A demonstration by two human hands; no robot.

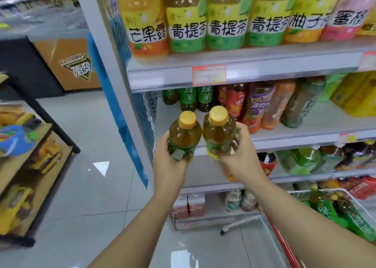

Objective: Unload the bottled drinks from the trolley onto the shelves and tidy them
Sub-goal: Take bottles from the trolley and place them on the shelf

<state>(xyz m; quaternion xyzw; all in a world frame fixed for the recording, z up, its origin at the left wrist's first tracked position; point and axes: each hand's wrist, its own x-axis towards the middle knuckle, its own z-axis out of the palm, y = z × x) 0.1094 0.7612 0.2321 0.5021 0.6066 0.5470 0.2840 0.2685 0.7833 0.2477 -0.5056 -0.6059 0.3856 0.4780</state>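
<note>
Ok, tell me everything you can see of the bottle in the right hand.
The right-hand bottle is clear plastic holding amber drink, with a yellow-orange screw cap on and a green-and-yellow label round its lower part. It is roughly upright, in front of the shelf edge. The right hand grips it round the label; it sits right beside the left-hand bottle, contact unclear.

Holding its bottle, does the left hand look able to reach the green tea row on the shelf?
Probably yes. The left hand grips the left bottle just before the shelf, whose front ahead of the green tea row looks bare. The right bottle, in the right hand, sits beside, not between.
</note>
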